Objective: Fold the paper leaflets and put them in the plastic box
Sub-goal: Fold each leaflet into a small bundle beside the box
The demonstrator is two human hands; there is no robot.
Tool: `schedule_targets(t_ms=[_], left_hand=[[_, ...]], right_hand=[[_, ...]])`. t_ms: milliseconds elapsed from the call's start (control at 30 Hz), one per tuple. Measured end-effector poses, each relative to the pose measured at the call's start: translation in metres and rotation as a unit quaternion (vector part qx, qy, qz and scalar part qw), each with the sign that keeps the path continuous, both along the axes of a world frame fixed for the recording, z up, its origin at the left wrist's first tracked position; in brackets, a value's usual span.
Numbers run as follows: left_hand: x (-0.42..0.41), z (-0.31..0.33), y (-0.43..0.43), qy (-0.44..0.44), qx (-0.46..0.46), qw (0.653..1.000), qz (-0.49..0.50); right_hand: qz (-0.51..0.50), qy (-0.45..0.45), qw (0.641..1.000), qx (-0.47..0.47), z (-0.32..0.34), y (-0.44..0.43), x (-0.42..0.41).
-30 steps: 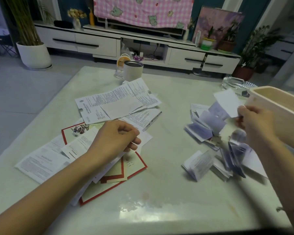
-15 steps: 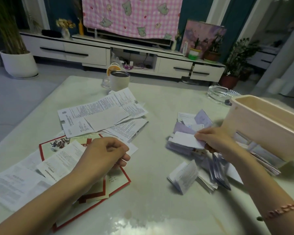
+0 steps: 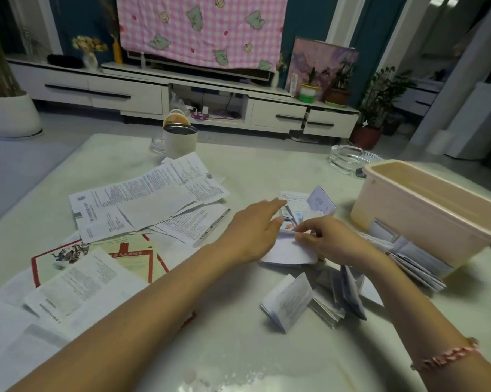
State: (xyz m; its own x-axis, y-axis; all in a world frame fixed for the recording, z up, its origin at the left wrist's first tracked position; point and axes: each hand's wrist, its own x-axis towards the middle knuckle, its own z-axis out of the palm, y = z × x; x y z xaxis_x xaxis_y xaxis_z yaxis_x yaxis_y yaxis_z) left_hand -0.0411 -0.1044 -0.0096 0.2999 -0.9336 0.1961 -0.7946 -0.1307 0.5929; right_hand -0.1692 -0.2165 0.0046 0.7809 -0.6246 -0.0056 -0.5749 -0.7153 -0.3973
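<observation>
Nearest you, a pink bracelet (image 3: 448,356) circles your right wrist. Flat sheets (image 3: 83,292), unfolded, spread over the counter's (image 3: 238,349) left side under your left forearm. A cluster of folded leaflets (image 3: 289,304) stands just right of centre, some on edge. Behind them your left hand (image 3: 252,230) lies fingers straight and flat, thumb on a white leaflet (image 3: 286,250). Your right hand (image 3: 329,239) has fingers curled, pinching that leaflet's top edge; the sheet lies on the counter between both hands. More folded pieces sit just beyond your fingertips. The box (image 3: 425,210), pale pink and open-topped, stands at right with papers poking from under its near side. A pen (image 3: 213,227) lies among the middle sheets. Farther back: a cup (image 3: 180,141) and a glass ashtray (image 3: 349,158).
</observation>
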Motion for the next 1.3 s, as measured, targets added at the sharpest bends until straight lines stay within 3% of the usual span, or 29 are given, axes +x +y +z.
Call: schedule_targets(t_ms=[167, 333, 400, 533, 700, 933, 1300], left_hand=[[0.001, -0.024, -0.015, -0.009, 0.090, 0.996, 0.012], [-0.010, -0.028, -0.010, -0.113, 0.108, 0.988, -0.010], [-0.012, -0.030, -0.009, -0.131, 0.109, 0.985, -0.023], [-0.010, -0.033, -0.002, -0.139, 0.079, 0.987, 0.013], [0.001, -0.026, 0.020, -0.111, 0.028, 0.991, 0.071], [0.025, -0.009, 0.087, -0.066, -0.038, 0.992, 0.104], [0.047, 0.012, 0.165, -0.005, -0.062, 0.973, 0.224]], right_hand=[[0.011, 0.008, 0.999, -0.031, 0.023, 0.000, -0.016], [-0.035, -0.205, 0.978, -0.030, 0.034, -0.001, -0.013], [-0.049, -0.153, 0.986, -0.042, 0.014, 0.004, -0.002], [-0.060, 0.080, 0.989, -0.104, -0.021, 0.007, 0.013], [-0.050, 0.091, 0.976, -0.190, -0.026, 0.011, 0.020], [-0.029, -0.088, 0.993, -0.070, -0.013, 0.005, 0.011], [-0.063, -0.226, 0.964, -0.123, 0.005, 0.030, 0.015]])
